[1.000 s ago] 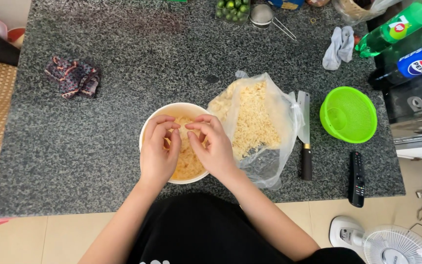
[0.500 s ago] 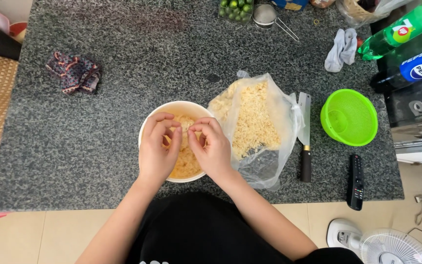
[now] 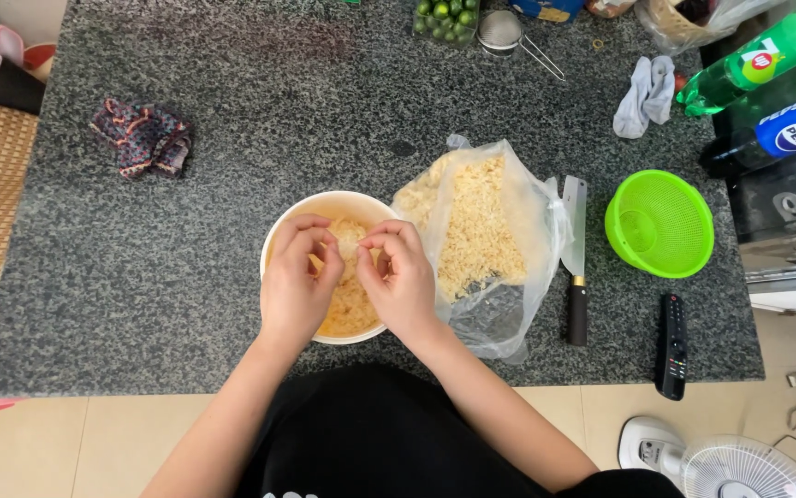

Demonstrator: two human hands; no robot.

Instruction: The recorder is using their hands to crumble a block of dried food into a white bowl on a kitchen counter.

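Pinching a yellowish bit between both hands, left [image 3: 295,281] and right [image 3: 403,277], over the bowl [image 3: 320,205], we judged it partly filled; the bag [image 3: 486,235] at three o'clock held plenty.

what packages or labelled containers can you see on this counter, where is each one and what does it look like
Clear plastic bag: lying open right of the cream bowl, holding pale yellow shreds.
Green bottle: far right edge, lying tilted, with a green, red and white label.
Dark bottle: just below the green one, with a blue label bearing a round red, white and blue mark.
Blue box: top edge, mostly cut off.
Clear tub: top edge, filled with small green limes.
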